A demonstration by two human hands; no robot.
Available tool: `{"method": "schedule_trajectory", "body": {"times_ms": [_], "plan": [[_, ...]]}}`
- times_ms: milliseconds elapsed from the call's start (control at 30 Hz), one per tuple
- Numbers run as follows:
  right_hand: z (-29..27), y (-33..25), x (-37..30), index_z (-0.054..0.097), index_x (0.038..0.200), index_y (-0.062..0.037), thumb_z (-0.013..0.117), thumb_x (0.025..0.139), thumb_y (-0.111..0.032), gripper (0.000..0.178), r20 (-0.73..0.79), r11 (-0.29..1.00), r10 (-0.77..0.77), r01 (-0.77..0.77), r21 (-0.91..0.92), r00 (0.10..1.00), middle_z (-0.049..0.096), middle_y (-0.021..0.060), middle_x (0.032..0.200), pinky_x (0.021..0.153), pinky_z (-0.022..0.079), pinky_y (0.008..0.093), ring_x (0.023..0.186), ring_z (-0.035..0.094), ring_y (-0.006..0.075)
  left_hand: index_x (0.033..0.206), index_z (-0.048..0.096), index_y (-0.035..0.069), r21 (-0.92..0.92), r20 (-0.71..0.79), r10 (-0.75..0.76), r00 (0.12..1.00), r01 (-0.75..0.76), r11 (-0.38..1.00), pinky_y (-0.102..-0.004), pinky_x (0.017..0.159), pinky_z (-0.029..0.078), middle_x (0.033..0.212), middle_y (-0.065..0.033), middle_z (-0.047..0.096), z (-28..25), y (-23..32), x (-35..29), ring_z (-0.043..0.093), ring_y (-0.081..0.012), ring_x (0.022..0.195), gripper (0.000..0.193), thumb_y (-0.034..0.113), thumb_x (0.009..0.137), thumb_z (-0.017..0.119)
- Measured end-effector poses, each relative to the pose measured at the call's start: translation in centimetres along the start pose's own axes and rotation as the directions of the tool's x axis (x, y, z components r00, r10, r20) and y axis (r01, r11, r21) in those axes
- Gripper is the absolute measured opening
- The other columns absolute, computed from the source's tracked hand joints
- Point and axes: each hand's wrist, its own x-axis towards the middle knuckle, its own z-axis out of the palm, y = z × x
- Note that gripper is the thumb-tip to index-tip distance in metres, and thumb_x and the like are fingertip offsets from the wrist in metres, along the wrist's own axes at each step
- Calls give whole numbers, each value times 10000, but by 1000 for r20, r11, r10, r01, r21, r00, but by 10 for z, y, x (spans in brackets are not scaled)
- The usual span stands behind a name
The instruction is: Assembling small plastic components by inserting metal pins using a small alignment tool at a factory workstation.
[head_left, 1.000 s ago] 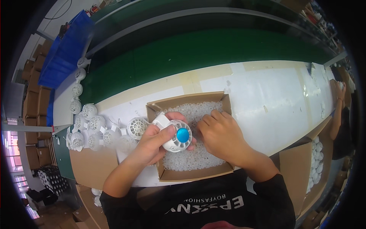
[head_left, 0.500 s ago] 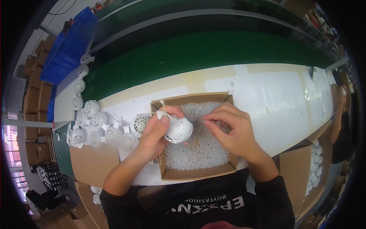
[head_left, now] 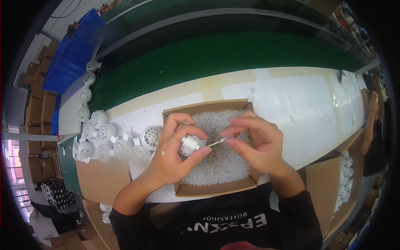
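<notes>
My left hand (head_left: 168, 160) is closed around a white ball-shaped plastic housing (head_left: 192, 144), with a square block on its upper side. From the housing a short pale wire (head_left: 215, 143) runs right. My right hand (head_left: 266, 146) pinches a small clear plastic piece (head_left: 226, 138) at the wire's end; fingertips partly hide it. A second thin lead with a small white connector (head_left: 163, 153) shows over the left hand. Both hands are above an open cardboard box (head_left: 216, 192) holding many tiny clear plastic rings (head_left: 216, 175).
Several white caged balls (head_left: 108, 132) are clustered left of the box, trailing off toward the far left. A green belt (head_left: 233, 54) runs behind the white table (head_left: 300, 108). At right, a carton (head_left: 323, 196) holds more white balls, and another person's arm (head_left: 370, 121) shows.
My left hand has turned the housing so its block faces up and the wire points right. My right hand has brought a small clear piece to the wire's end.
</notes>
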Motion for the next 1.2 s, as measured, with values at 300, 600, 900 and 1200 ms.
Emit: {"method": "schedule_trajectory", "body": {"times_ms": [300,600,900,1200], "plan": [[-2,1,1,708,1155,-26,772,780,51,389,25,989,-90,92,-113,996,754,72,990,729,535,282,830,643,170,1036,651,42,48,-4,22,1000,-21,999,-357,965,385,1210,-126,459,1,0,0,487,-249,1087,277,206,835,749],[6,-3,4,694,1173,-15,786,732,89,462,188,947,-101,153,-284,977,746,78,942,734,529,298,839,640,206,1060,651,71,36,-49,67,997,-66,997,-344,931,420,1168,-127,466,5,-3,0,511,-249,1076,252,159,850,761],[6,0,-3,624,1223,15,723,809,117,439,135,1000,7,-7,-1,991,718,132,984,803,545,320,897,672,199,1092,636,55,-213,7,-29,1000,30,977,-343,971,393,1198,-110,462,5,-6,-3,501,-221,1096,252,221,915,704],[2,3,-5,608,1210,40,686,828,144,403,93,994,36,-45,98,995,698,174,1019,835,545,340,905,671,221,1104,628,52,-238,-26,-27,999,20,971,-340,975,391,1211,-102,457,5,-7,-4,495,-208,1099,259,235,932,690]]}}
